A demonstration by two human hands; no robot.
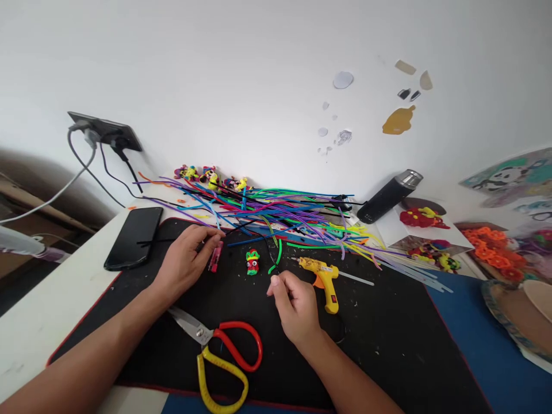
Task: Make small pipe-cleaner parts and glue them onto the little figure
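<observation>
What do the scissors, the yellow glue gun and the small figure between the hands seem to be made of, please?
Scissors: grey, shiny blades suggest metal; glossy red and yellow handles look plastic-coated.
Glue gun: probably hard plastic, from its smooth, moulded body.
Small figure: perhaps pipe cleaner, from its curved green edging; finish unclear.

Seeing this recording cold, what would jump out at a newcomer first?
Probably the tangle of multicoloured stems along the foot of the wall. Then the scissors, one handle red and one yellow, near the front of the black mat. Between left hand and right hand sits a tiny red-and-green figure, with a yellow glue gun farther right.
</observation>
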